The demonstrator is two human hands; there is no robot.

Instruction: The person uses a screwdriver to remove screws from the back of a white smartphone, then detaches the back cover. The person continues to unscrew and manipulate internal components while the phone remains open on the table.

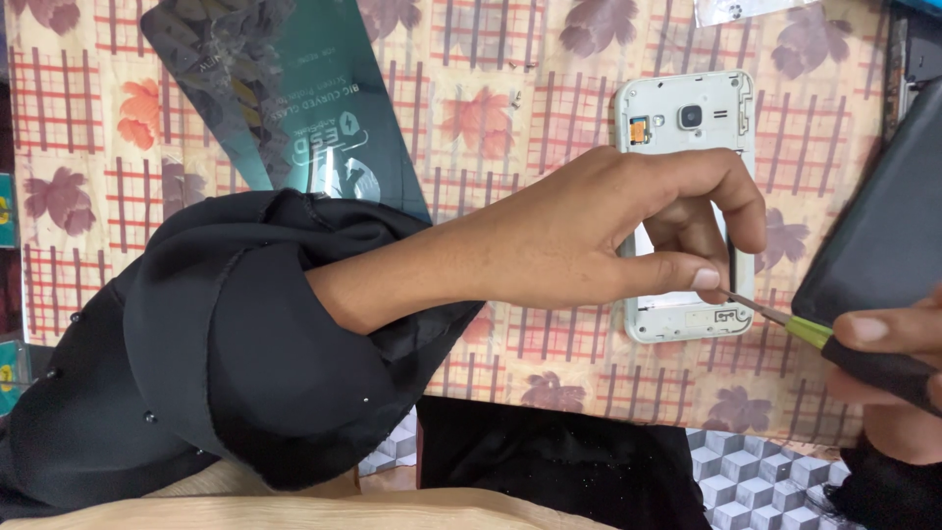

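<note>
Holding the white phone frame (pixel 687 128) down on the counter (pixel 491 118) with my left hand (pixel 589 236), I grip a screwdriver (pixel 844 348) in my right hand (pixel 898 344), its tip at the frame's bottom edge.

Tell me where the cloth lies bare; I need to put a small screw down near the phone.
Bare cloth lies between the dark packet and the white phone frame, and below the phone. Crowded: the left hand on the phone, the right hand's screwdriver.
</note>
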